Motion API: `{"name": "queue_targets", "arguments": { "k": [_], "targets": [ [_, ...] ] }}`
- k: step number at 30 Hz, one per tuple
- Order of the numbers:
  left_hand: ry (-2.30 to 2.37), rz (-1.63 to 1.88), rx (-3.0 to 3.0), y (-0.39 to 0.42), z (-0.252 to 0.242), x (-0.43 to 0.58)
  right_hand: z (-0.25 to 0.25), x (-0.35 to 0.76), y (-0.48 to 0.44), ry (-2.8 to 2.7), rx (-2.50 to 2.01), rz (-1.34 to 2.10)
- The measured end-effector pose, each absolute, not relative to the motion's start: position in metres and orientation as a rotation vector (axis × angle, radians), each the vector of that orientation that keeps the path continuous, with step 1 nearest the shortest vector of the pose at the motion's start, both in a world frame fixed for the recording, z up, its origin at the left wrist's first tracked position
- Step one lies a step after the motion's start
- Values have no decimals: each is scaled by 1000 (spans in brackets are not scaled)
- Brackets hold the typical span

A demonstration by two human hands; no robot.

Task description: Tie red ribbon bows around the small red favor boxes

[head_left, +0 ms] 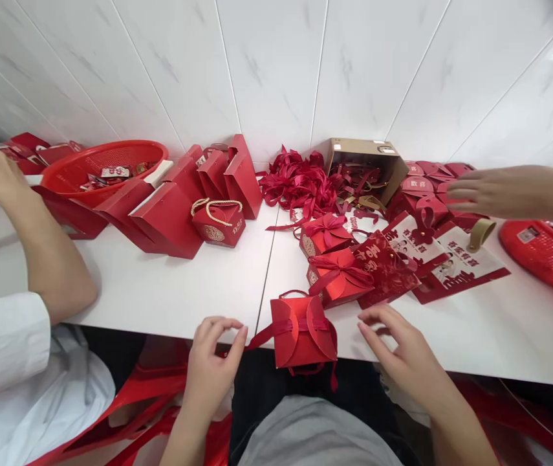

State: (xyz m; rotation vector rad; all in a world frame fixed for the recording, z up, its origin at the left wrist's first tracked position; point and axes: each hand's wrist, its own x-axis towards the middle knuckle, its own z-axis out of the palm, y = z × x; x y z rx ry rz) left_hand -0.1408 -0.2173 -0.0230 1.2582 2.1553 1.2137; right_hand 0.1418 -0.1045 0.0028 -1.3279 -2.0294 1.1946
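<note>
A red gift box with curved overlapping flaps sits at the table's front edge in front of me, a dark red ribbon running across its top. My left hand is to the left of the box, fingers curled around the ribbon's left end. The ribbon's other end hangs down at the box's right side. To the right of the box, my right hand is apart from it, thumb and index finger separated with nothing visible between them. Just behind stand two boxes with tied bows, one nearer and one farther back.
Loose ribbons lie heaped by the wall beside a cardboard box of straps. Red bags and a red basket stand left; printed bags and another basket lie right. Co-workers' arms reach in at left and right.
</note>
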Motion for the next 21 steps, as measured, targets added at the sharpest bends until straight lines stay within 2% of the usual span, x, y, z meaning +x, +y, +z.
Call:
{"name": "queue_targets", "arguments": {
  "k": [4,6,8,11,15,18,21],
  "targets": [
    [1776,839,1081,-237,-25,-125,-6,143,-116,-2040,-1232,1804],
    [1723,795,1011,-238,-30,-114,-15,136,-120,-2011,-1227,1915],
    [1677,885,917,-235,-36,-105,-21,130,-123,-1954,-1272,1925],
    [1538,1275,690,-225,-45,-99,-27,124,-127,-1757,-1303,2043],
    [1168,1753,304,-213,-43,-104,-30,114,-132,-1031,-1133,2118],
    [920,1755,21,-209,-39,-109,-36,107,-134,-453,-983,2023],
    [827,1682,-121,-207,-41,-110,-42,105,-135,-171,-956,2127]
  ]
}}
